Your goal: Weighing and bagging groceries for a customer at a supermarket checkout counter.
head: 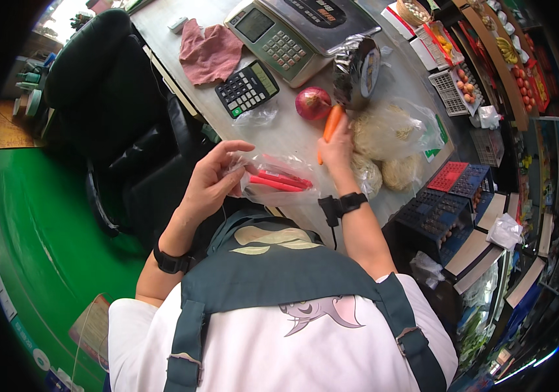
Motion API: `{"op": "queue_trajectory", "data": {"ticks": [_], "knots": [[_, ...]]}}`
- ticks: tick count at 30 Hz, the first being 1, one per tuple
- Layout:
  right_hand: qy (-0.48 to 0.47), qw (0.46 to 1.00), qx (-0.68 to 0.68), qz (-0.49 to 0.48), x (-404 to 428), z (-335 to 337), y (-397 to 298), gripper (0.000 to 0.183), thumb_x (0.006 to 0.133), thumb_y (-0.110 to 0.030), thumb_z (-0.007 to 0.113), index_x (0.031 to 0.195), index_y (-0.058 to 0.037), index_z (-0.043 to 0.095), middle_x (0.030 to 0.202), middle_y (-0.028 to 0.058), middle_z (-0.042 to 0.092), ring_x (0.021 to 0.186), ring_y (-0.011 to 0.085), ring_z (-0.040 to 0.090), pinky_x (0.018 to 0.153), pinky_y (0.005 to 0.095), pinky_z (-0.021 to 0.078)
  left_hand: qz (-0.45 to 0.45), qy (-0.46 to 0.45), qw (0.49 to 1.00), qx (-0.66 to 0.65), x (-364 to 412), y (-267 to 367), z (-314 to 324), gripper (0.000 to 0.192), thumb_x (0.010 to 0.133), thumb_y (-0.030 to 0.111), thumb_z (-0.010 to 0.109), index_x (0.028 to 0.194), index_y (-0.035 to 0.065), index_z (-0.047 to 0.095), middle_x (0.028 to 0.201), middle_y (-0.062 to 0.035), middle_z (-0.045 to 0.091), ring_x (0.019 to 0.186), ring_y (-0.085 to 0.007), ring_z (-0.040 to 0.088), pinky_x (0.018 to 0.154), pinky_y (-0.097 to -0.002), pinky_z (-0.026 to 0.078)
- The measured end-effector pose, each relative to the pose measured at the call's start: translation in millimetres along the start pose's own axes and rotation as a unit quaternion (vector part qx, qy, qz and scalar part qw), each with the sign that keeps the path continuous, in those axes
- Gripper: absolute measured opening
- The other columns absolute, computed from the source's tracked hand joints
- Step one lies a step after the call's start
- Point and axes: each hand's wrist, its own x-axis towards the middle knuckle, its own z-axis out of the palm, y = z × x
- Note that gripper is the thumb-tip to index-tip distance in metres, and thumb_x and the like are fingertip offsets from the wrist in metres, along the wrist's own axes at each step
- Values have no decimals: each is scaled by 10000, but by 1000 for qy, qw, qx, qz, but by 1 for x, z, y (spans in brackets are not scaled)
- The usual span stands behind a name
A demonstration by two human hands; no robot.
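My left hand point(215, 179) pinches the gathered edge of a clear plastic bag point(284, 197), in which red packaged sticks point(279, 181) lie. To its right, my right hand point(338, 147) is closed around a carrot point(332, 125), whose thick end points away from me. A red onion point(313, 103) sits just beyond the carrot on the counter. Beside my right hand are clear bags of pale noodle-like strands point(382, 134), one partly behind the hand. A dark round package in shiny wrap point(356, 71) stands behind them.
A pocket calculator point(247, 89), a pink cloth point(209, 51) and a weighing scale point(279, 41) occupy the far part of the counter point(279, 132). A black chair point(127, 122) stands at the left. Plastic crates point(434, 215) and produce shelves line the right.
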Motion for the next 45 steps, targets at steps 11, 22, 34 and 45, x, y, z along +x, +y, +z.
{"op": "queue_trajectory", "data": {"ticks": [11,22,34,45], "knots": [[-7,992,101,74,-1,-8,-47,1045,766,-500,742,1484,-28,147,1308,364,358,1107,515,522,946,503,465,-18,-73,992,99,4,-8,3,444,856,-80,460,1283,22,528,1181,-30,624,645,-41,574,605,-188,487],[60,783,615,67,-5,-31,-60,809,702,101,665,1385,-119,291,1258,122,416,1060,243,541,867,355,527,-40,-51,995,82,-12,-10,-14,492,840,-89,473,1317,29,504,1241,-53,588,655,-50,577,617,-194,496],[-171,848,121,-487,-68,-60,-107,413,833,-171,648,1237,-226,582,1330,154,446,1122,333,549,902,387,515,-20,-27,999,43,-3,-9,-10,654,789,-122,404,1421,42,433,1203,-54,587,589,-21,493,593,-179,474],[-33,939,18,-342,56,-30,-82,561,709,-51,708,1234,-99,516,1244,151,516,1136,342,512,945,422,443,-10,-39,999,-2,-12,-8,-8,677,788,-120,435,1444,45,412,1414,-59,491,622,-20,509,605,-178,488]]}}
